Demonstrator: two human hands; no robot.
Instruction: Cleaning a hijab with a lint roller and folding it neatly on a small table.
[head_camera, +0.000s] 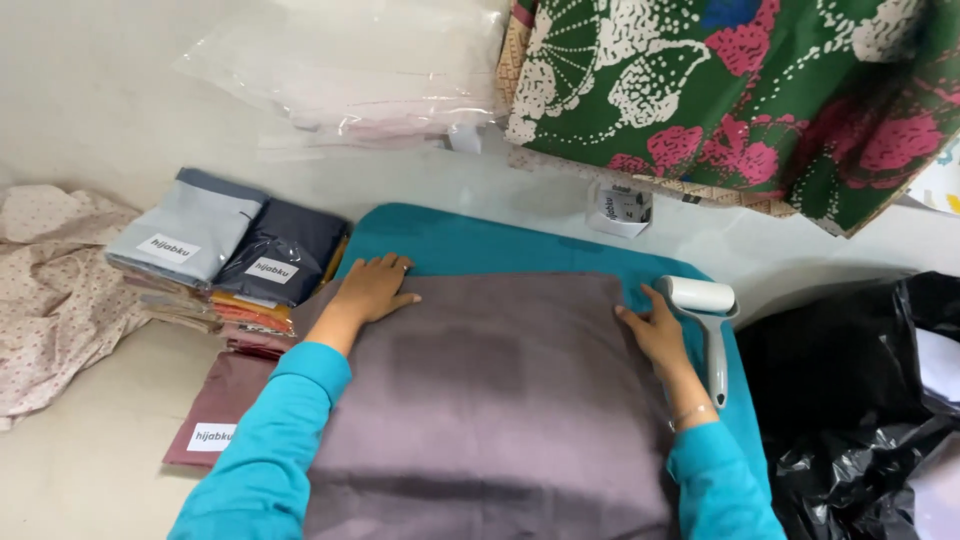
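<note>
A folded grey-mauve cloth (500, 390) lies flat on a teal mat (470, 240). My left hand (375, 288) rests palm down on the cloth's far left corner, fingers together. Along the cloth's far right edge my right hand (655, 332) presses flat, fingers spread a little. A white lint roller (703, 320) lies on the mat just right of that hand, touching or nearly touching it; neither hand grips anything. Both arms wear teal sleeves.
Stacks of folded cloths in plastic sleeves (235, 250) sit left of the mat, with a maroon packet (215, 410) in front. A floral beige cloth (50, 290) lies far left. A black plastic bag (860, 400) is at right. Clear bags (370, 70) and a green floral fabric (740, 90) lie behind.
</note>
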